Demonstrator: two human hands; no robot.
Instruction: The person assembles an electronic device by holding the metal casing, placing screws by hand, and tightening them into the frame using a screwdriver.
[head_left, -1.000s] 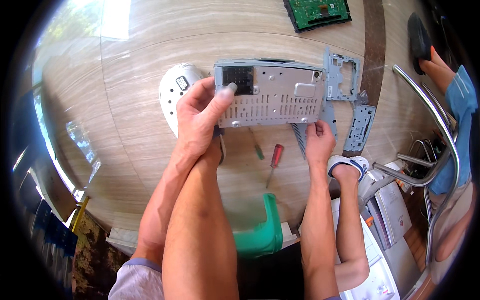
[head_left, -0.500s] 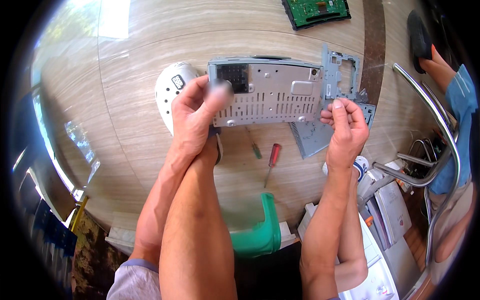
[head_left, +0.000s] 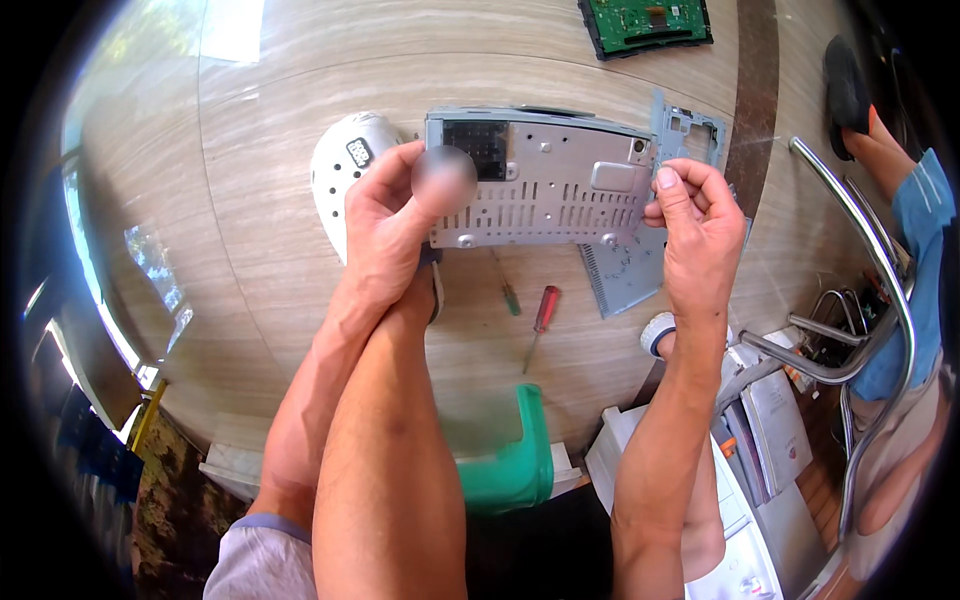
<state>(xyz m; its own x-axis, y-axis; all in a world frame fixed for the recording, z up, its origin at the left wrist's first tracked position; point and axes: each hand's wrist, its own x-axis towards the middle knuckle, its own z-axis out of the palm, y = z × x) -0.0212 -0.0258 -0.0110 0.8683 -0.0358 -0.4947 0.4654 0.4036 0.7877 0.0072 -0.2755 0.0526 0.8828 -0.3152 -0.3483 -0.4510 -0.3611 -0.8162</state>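
My left hand (head_left: 385,215) grips the left end of a silver, slotted metal electronics case (head_left: 560,195), its thumb on the face. A grey blur covers the thumb tip. The case is held up over the floor, broad side toward me, with a black patch at its upper left. At its right edge is my right hand (head_left: 695,225), fingers curled and thumb pressed to the index finger. Whatever is in that pinch cannot be made out. Behind the hand lies a cut-out metal bracket (head_left: 710,135). A flat metal plate (head_left: 630,280) with small bits on it rests below the case.
A red-handled screwdriver (head_left: 545,310) and a green-handled one (head_left: 511,299) lie on the floor. A green circuit board (head_left: 650,22) is at the top, a white clog (head_left: 335,185) at left. Green plastic (head_left: 537,440) stands near me. Chair tubing (head_left: 880,230) and another person (head_left: 915,200) are at right.
My right hand has moved up and slightly left, closer to the case's right edge. My left hand keeps its hold on the case. The whole view has shifted a little.
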